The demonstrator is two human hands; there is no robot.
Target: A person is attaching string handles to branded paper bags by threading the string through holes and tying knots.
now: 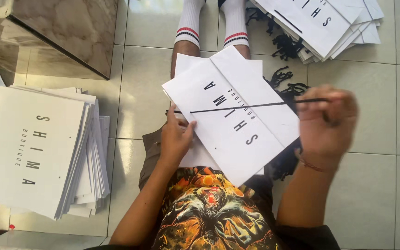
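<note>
We note the left hand (176,138) pinching the near edge of a flat white paper bag (234,115); right hand (326,124) beyond it pinches a taut black cord (251,106) crossing the bag.

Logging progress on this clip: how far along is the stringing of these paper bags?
Mid-batch. Which pile is finished cannot be told: flat bags lie stacked at left and top right. In hand: left hand steadies a bag, right hand pulls a black cord across it. Loose cords remain on the floor.
</note>
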